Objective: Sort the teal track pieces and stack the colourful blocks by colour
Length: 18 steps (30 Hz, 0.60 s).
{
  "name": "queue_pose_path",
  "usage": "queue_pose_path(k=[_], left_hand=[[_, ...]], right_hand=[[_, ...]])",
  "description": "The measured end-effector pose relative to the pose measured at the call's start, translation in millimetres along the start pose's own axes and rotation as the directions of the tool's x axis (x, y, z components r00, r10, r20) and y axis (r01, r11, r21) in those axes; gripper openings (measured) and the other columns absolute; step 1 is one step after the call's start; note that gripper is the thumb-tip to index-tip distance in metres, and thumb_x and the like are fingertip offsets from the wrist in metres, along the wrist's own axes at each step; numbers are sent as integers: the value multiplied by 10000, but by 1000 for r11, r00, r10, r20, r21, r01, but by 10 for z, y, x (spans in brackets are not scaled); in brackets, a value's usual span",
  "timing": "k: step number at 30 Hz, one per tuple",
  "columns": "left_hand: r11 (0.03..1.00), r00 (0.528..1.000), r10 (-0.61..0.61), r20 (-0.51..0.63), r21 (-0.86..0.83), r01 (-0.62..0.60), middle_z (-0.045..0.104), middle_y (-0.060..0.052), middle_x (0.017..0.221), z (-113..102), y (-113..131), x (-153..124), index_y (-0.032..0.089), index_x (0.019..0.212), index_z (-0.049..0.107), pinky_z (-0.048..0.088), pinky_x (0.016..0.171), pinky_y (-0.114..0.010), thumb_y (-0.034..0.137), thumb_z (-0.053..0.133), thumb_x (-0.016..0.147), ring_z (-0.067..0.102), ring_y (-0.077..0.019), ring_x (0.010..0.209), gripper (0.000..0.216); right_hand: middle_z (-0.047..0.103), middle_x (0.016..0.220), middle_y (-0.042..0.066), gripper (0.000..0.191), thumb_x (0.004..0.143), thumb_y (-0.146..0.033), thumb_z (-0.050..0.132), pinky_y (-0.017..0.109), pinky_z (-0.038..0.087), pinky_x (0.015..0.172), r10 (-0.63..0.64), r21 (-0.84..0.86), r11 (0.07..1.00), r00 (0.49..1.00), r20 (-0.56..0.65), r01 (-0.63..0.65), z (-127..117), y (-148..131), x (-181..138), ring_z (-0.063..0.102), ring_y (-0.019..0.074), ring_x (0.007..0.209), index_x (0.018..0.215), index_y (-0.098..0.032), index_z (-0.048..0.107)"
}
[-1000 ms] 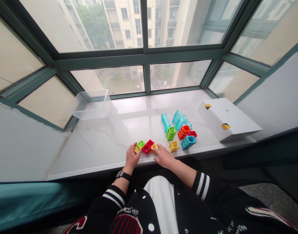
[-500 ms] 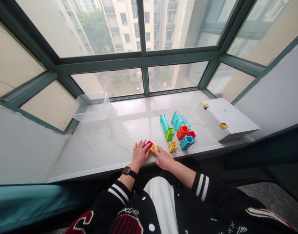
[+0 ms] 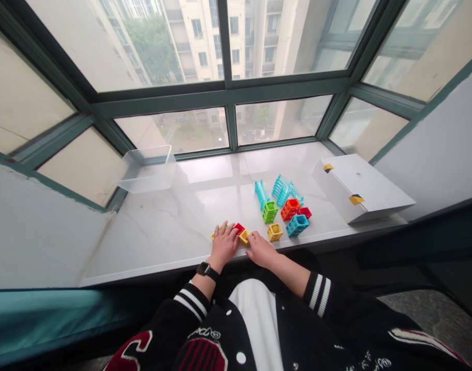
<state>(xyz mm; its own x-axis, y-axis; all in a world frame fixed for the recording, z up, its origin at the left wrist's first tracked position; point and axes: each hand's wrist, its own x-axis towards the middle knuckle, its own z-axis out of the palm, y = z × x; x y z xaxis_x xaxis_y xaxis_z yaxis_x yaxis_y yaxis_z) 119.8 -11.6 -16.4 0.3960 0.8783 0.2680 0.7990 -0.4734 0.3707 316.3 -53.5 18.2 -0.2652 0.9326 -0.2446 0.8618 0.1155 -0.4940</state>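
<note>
A clear tub point(image 3: 147, 170) is sitting far left on the windowsill point(image 3: 162, 226). The left hand point(image 3: 224, 243) is lying flat, fingers spread, over joined blocks point(image 3: 239, 230); the right hand point(image 3: 261, 249) is touching their yellow end, gripping nothing. Loose blocks point(image 3: 288, 214) and a white box point(image 3: 359, 188) are lying further right.

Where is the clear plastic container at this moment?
In the head view, the clear plastic container stands at the far left of the white marble windowsill, against the window frame, far from both hands and the coloured toy blocks.

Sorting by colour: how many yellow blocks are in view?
3: one loose yellow block right of the hands, one between them, a sliver beside the left hand; more may be hidden.
</note>
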Motion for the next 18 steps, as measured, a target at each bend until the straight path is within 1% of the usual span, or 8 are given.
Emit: queue_pose_path(k=[6, 10, 14, 18], left_hand=[[1000, 1000, 21, 23, 16, -21, 650, -100, 1481, 11, -7, -8, 301, 1312, 694, 279, 1250, -648, 312, 507, 1036, 437, -375, 1519, 334], [1000, 1000, -2, 2, -11, 2, 655, -104, 1468, 30, -21, -1, 304, 1307, 695, 286, 1249, -643, 317, 509, 1036, 442, -374, 1515, 329], [999, 1000, -9, -20, -36, 9, 666, -98, 1451, 41, -21, 8, 317, 1280, 703, 287, 1245, -644, 322, 516, 1036, 452, -371, 1508, 308], [1000, 999, -19, -25, -23, 19, 670, -100, 1442, 41, -10, 7, 311, 1268, 707, 289, 1243, -639, 338, 510, 1039, 456, -372, 1503, 303]], right_hand=[[568, 1334, 150, 373, 937, -263, 712, 387, 518, 997, 8, -35, 999, 1000, -13, -9, -50, -13, 16, 672, 274, 1125, 1280, -181, 589], [609, 1239, 122, 235, 976, -273, 665, 367, 523, 948, 35, -40, 998, 998, -48, -37, -53, 3, 35, 673, 258, 1082, 1187, -189, 605], [634, 1166, 96, 154, 989, -282, 646, 350, 524, 918, 26, 2, 1000, 994, -103, -26, -62, 41, 18, 673, 236, 1025, 1117, -206, 604], [636, 1086, 66, 180, 961, -349, 684, 349, 545, 869, 12, 106, 994, 979, -203, 10, -119, 61, -25, 658, 211, 933, 1037, -219, 585]])
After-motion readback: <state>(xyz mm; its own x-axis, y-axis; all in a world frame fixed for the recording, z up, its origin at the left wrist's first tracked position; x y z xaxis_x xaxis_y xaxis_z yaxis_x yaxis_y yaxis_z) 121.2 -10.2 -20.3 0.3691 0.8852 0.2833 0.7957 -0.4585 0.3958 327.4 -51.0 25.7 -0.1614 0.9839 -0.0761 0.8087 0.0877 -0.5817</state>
